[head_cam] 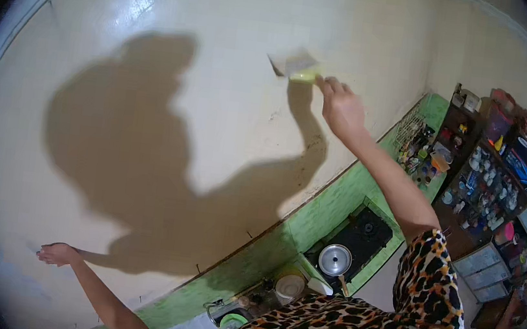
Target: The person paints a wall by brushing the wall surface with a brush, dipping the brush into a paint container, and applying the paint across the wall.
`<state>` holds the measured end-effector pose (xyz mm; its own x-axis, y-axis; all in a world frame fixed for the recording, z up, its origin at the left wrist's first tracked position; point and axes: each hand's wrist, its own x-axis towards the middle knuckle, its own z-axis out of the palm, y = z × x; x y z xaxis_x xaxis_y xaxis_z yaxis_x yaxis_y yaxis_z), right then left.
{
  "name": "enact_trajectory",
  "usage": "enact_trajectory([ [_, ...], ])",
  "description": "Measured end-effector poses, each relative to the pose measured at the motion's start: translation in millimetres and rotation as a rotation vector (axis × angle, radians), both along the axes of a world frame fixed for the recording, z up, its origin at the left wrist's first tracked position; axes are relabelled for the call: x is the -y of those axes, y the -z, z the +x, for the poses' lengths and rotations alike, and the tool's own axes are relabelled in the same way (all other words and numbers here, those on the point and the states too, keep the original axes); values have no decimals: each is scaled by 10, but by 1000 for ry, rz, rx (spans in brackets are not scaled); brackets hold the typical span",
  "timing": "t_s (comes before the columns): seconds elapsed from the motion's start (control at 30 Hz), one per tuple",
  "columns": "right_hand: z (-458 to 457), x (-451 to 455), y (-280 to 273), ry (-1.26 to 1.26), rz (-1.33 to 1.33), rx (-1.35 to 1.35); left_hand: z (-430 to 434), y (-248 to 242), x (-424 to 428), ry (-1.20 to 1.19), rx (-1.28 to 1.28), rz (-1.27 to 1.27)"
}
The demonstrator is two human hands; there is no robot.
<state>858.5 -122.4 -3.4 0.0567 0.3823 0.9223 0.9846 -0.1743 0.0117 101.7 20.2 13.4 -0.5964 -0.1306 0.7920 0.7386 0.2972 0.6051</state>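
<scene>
My right hand [343, 108] is raised in front of a cream painted wall [230, 112]. Its fingers pinch a small flat thing [299, 66], greyish with a yellow-green edge; motion blur hides what it is, and whether it touches the wall cannot be told. Low on the left, my left hand [57, 254] is at the wall with its fingers bent. Whether those fingers hold anything is too small to make out. The shadow of my head and arms covers much of the wall between the two hands.
Green tiling [333, 197] borders the wall below. A black gas stove [368, 230] carries a lidded metal pan [334, 259]. Beside it is a sink with a faucet [213, 302] and a green bowl [232, 324]. A dish rack [409, 127] and a crowded dark wooden cabinet [460, 231] stand right.
</scene>
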Motion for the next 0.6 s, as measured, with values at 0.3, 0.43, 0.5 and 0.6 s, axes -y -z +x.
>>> enact_trajectory([
  [0.3, -77, 424, 606, 33, -623, -168, -663, 182, -81, -93, -105, 39],
  [0.43, 205, 164, -225, 145, -472, -134, -55, 93, -101, 70, 23, 54],
  [0.5, 146, 140, -787, 86, -258, -33, -323, 95, -30, 31, 57, 2],
  [0.6, 112, 257, -1362, 96, -18, 0, -383, 151, -79, -13, 11, -50],
])
